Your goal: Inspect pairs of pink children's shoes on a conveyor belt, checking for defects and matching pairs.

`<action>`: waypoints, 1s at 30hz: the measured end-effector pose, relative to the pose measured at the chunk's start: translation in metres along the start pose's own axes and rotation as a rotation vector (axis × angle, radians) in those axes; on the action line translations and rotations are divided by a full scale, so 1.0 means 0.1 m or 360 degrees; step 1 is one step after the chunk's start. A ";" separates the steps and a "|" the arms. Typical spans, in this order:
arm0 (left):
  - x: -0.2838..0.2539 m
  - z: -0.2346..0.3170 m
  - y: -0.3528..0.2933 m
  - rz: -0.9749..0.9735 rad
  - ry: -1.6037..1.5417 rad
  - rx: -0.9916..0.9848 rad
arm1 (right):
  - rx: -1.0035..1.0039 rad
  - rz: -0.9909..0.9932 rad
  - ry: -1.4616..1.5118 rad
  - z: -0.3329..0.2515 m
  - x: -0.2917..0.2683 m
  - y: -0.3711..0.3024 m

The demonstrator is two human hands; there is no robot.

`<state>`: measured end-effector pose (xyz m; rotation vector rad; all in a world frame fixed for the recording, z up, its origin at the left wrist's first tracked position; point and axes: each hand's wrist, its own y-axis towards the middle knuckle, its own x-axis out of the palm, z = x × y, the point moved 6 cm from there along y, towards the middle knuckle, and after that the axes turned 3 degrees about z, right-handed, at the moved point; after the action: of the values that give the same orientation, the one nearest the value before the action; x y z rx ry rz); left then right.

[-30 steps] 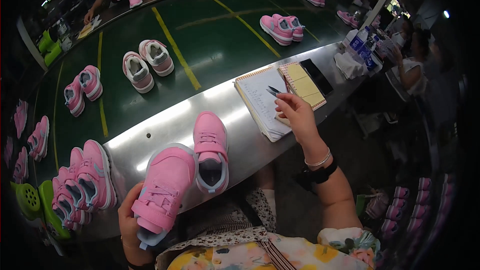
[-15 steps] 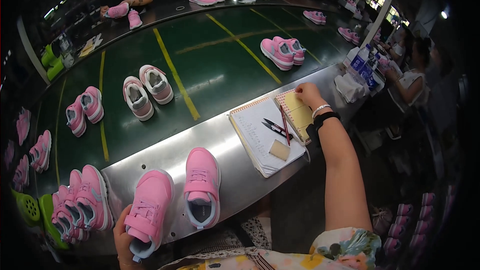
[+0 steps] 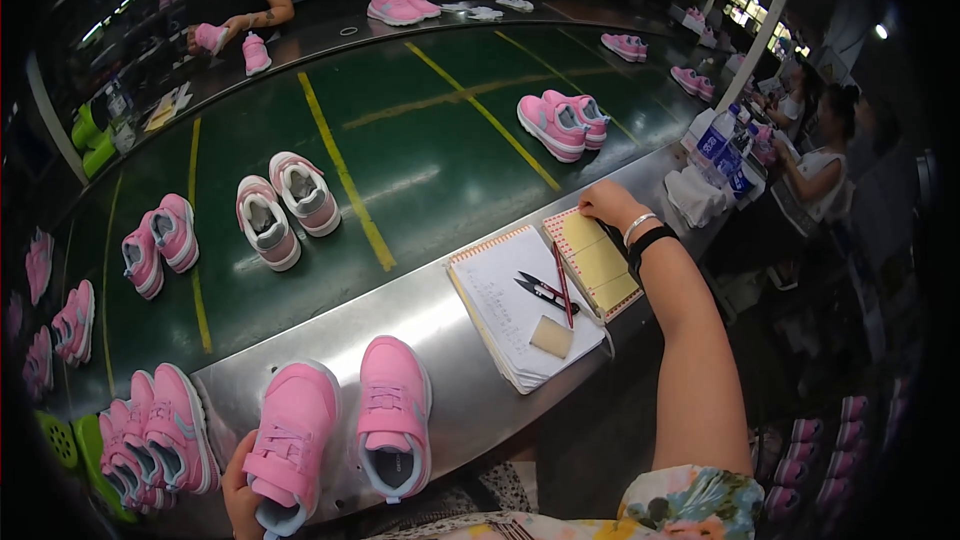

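Observation:
My left hand (image 3: 241, 490) is closed around the heel side of a pink sneaker (image 3: 293, 425), with its toe pointing away from me. Just right of it, the matching pink sneaker (image 3: 393, 410) stands on the metal ledge, untouched. My right hand (image 3: 612, 206) reaches out to the far end of a yellow label pad (image 3: 597, 258) with a red-dotted border. Its fingers are pinched together at the pad's top edge; whatever is between them is hidden. Left of the pad lies an open notebook (image 3: 500, 285) bearing thread snips (image 3: 545, 290), a dark red pen (image 3: 563, 285) and a beige block (image 3: 551, 337).
Beyond the metal ledge (image 3: 420, 300) runs a green conveyor (image 3: 400, 175) with yellow lines, carrying pairs of sneakers (image 3: 284, 210). More pink sneakers (image 3: 172, 435) stand at near left by a green rack (image 3: 100, 475). Bottles (image 3: 718, 135) and white cloth stand right. A co-worker (image 3: 235, 0) handles a shoe opposite.
My view has tilted, so the scene sits lower in the picture. Both my hands keep their places, at the sneaker and the pad. The co-worker's shoe has been turned.

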<state>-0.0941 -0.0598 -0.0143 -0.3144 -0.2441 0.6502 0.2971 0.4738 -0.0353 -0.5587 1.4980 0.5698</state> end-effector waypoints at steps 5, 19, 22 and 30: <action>-0.07 -0.04 -0.10 0.0007 0.0080 -0.0024 | 0.0091 0.0079 -0.0076 -0.05 0.14 0.07; 0.06 0.25 -0.22 -0.0163 0.0540 0.0803 | -0.0898 0.0631 0.1175 -3.34 -1.45 -0.84; 0.01 0.23 -0.28 -0.0160 0.0549 0.0888 | -0.1071 0.0732 0.1116 -3.90 -1.55 -1.19; -0.05 0.29 -0.41 -0.0234 0.0587 0.0994 | -0.1489 0.1184 0.0617 -4.35 -1.60 -1.49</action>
<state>-0.0847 -0.0877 0.0263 0.1858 0.2882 0.4827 0.0691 0.0738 0.1234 -0.8418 1.7472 1.8783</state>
